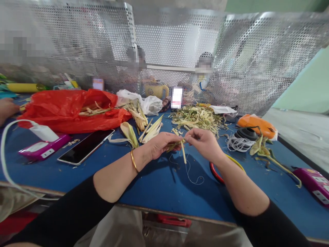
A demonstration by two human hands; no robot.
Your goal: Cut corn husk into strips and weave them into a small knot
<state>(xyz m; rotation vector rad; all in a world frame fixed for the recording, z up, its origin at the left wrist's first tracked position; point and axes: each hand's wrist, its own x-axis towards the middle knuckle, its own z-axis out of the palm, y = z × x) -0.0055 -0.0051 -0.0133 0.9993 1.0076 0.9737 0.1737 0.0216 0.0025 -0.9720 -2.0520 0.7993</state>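
Observation:
My left hand (163,144), with a gold bangle (134,161) at its wrist, is closed around a small bundle of dry husk. A pale stalk (183,153) sticks down out of the bundle. Close beside it, my right hand (203,141) is pinched at the bundle's edge; what lies between its fingertips is too small to make out. A thin white thread (190,176) hangs below the hands and curls over the blue table (154,187). Under my right forearm lies a red and yellow ring (216,173), partly hidden. Loose corn husks (153,129) lie beyond my left hand.
A pile of husk shreds (197,118) lies behind my hands. Leftward are a phone (86,147), a purple power strip (43,145) and a red plastic bag (61,109). Rightward are a black spool (245,134) and white cord (239,144). A perforated screen (174,37) stands behind.

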